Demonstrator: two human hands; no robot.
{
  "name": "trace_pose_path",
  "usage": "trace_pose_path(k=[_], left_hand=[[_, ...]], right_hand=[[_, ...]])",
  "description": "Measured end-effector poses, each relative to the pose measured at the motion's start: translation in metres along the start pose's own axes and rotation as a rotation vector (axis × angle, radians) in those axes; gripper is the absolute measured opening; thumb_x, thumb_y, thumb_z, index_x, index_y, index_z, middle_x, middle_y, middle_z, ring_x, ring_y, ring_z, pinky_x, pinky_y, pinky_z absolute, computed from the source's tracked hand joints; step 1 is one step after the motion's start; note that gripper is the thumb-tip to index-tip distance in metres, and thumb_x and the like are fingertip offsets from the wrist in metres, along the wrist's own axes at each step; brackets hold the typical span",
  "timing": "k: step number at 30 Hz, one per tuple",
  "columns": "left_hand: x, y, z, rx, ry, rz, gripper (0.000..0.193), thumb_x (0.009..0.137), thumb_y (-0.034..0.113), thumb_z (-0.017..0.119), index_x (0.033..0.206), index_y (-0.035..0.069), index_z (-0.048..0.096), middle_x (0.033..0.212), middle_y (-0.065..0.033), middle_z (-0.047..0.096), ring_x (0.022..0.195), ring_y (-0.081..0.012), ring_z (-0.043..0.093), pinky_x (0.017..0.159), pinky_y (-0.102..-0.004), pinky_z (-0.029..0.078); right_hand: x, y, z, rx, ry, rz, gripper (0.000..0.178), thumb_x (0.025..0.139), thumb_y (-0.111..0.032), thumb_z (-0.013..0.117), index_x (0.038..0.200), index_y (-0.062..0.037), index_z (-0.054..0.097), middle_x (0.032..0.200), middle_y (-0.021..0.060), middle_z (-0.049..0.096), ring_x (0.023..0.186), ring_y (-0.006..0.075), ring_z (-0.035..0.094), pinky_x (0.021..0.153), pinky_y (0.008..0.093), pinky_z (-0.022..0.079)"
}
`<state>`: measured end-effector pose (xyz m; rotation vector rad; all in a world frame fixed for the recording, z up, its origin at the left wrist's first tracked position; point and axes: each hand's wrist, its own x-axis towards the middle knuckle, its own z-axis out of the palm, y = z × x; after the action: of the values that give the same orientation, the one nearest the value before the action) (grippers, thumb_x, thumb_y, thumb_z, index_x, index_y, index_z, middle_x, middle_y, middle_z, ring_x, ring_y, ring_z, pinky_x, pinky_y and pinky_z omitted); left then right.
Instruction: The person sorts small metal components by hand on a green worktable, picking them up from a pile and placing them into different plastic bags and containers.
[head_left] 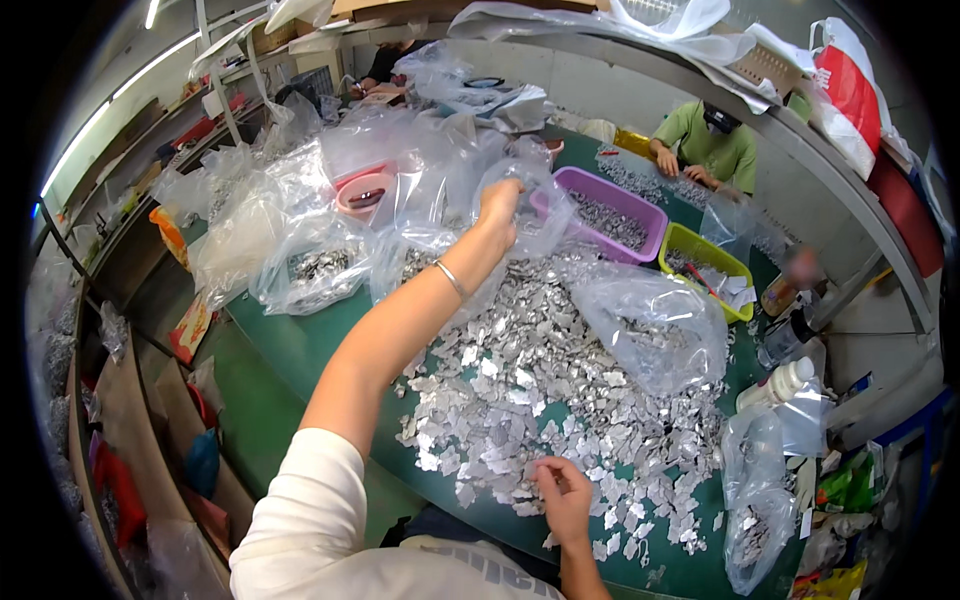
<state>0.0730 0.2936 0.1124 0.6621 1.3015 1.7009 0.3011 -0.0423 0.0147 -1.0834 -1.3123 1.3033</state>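
My left hand, with a bracelet on its wrist, reaches far across the table and is closed on a clear plastic bag. Below it spreads a broad heap of small flat silver metal pieces, thicker at the back and scattered thinner toward me. At the heap's near edge, my right hand has its thumb and fingers drawn together just over the pieces. Whatever it may pinch is too small to make out. Another clear bag lies on the heap's right side with metal pieces under or in it.
Behind the heap stand a purple bin of small parts and a yellow-green basket. Filled clear bags crowd the left. A white bottle stands right. A person in green works across the green table.
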Motion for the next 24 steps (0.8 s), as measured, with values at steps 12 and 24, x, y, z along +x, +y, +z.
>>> trace_pose_path(k=[12, 24], left_hand=[[-0.210, -0.028, -0.120, 0.848, -1.121, 0.444, 0.037, 0.087, 0.020, 0.060, 0.121, 0.010, 0.054, 0.125, -0.0113, 0.051, 0.116, -0.0295, 0.047, 0.096, -0.0422, 0.039], [-0.296, -0.087, -0.184, 1.525, -0.908, 0.756, 0.048, 0.083, 0.025, 0.060, 0.128, 0.016, 0.048, 0.142, -0.0077, 0.035, 0.130, -0.0321, 0.030, 0.099, -0.0625, 0.025]], right_hand=[[-0.020, -0.004, -0.048, -0.363, 0.170, -0.028, 0.007, 0.082, 0.000, 0.058, 0.088, 0.0018, 0.062, 0.075, 0.0065, 0.058, 0.066, 0.0131, 0.054, 0.062, 0.0247, 0.042], [-0.002, 0.001, -0.018, -0.895, -0.001, -0.266, 0.031, 0.071, -0.006, 0.069, 0.101, -0.0027, 0.060, 0.104, 0.0107, 0.059, 0.098, 0.0299, 0.051, 0.086, 0.0407, 0.038]])
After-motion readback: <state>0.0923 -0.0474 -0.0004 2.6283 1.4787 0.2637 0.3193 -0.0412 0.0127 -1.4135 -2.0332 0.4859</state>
